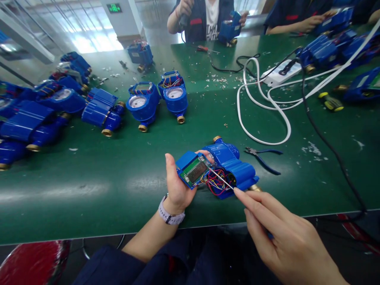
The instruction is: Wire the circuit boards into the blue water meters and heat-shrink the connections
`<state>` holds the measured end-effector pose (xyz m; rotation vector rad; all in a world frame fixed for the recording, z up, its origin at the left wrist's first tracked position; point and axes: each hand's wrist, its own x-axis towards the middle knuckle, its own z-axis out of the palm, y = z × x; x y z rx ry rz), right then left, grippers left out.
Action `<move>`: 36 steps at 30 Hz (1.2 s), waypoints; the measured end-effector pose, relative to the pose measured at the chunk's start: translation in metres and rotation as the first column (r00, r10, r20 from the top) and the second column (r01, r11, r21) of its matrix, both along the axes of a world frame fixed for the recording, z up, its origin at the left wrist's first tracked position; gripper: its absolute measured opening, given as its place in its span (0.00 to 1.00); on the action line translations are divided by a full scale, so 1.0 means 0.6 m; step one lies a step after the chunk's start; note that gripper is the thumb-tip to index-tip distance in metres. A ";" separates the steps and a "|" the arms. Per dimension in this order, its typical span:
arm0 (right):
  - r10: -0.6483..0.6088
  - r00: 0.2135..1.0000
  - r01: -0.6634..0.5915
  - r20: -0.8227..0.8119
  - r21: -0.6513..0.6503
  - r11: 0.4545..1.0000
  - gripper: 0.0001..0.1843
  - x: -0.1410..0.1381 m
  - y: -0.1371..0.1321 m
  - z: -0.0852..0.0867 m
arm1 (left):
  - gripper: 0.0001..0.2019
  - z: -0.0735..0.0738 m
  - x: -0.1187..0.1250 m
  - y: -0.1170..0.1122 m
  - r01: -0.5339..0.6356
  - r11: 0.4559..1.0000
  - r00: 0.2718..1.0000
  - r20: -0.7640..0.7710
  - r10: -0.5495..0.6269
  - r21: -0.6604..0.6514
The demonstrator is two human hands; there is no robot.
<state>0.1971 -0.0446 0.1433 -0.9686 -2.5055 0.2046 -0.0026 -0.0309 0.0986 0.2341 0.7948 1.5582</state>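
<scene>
Indoors, display board (196,173) cupped, thin rod (221,178) pinched

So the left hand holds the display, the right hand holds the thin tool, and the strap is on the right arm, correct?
Not quite: the head view shows the strap on the left arm. The left hand does hold the display, and the right hand the thin tool.

Green table (103,206), red stool (32,262)
</scene>
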 end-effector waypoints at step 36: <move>0.010 0.951 -0.070 0.308 0.182 0.981 0.24 -0.030 0.000 0.029 | 0.26 -0.027 0.033 -0.009 -0.200 0.973 0.958 -0.183 0.219 0.119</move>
